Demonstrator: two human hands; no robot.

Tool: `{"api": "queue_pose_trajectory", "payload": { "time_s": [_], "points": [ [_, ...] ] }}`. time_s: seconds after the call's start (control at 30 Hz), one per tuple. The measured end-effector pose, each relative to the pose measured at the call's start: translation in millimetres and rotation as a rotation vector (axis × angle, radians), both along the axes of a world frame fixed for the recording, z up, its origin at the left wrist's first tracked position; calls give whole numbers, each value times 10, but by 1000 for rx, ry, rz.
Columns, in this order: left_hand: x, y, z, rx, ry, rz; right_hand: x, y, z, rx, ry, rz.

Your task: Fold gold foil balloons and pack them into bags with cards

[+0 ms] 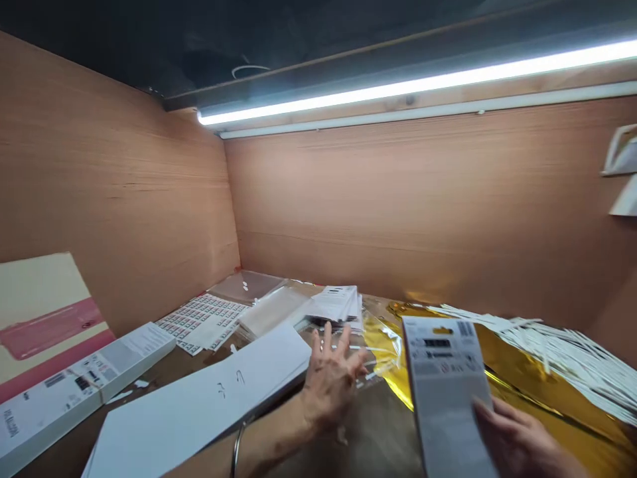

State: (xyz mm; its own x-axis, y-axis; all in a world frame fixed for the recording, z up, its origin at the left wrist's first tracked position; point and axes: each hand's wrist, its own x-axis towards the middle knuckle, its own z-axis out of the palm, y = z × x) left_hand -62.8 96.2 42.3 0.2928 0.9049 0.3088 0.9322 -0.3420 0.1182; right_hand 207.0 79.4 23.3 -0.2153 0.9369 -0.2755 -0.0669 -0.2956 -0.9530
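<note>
My right hand (520,435) grips a grey-white packaging card (448,392) with a hang hole, printed labels and a barcode at its top. The card stands almost upright towards me. My left hand (331,378), with a bracelet on its wrist, has its fingers spread over the table beside some clear plastic film (371,362); whether it touches the film I cannot tell. Just beyond those fingers lies a small stack of printed white cards (336,302). Beneath my left forearm and to its left is a stack of long white cards (199,405) with handwritten marks.
Gold foil (552,398) covers the right side, with many white strips (557,338) behind. Sticker sheets (202,318) and clear plastic sleeves (273,312) lie at the back left. A rubber-banded stack of printed cards (89,378) lies left, near a pink-and-cream box (47,312). Wooden walls (423,212) surround the table.
</note>
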Motion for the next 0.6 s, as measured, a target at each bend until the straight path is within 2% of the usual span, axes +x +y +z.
{"api": "queue_pose_trajectory", "payload": {
  "time_s": [0.1, 0.2, 0.3, 0.37, 0.43, 0.5, 0.6],
  "points": [
    [472, -404, -292, -70, -46, -62, -46, -35, 53, -31, 244, -66],
    [709, -669, -435, -151, -115, -88, -34, -84, 7, -84, 263, -129],
    [724, -772, -378, -220, -279, -96, 75, -130, -58, -109, 263, -156],
    [645, -751, -272, -245, -509, -46, 163, -159, -47, -108, 270, -118],
    [542, -693, -168, -338, -806, 34, 224, -188, 18, -95, 276, -60],
    [463, -651, -108, -568, -1054, 48, 233, -215, 110, -68, 274, 0],
    [461, -690, -145, -975, -1217, -102, 154, -235, 220, -17, 214, 51]
  ]
}}
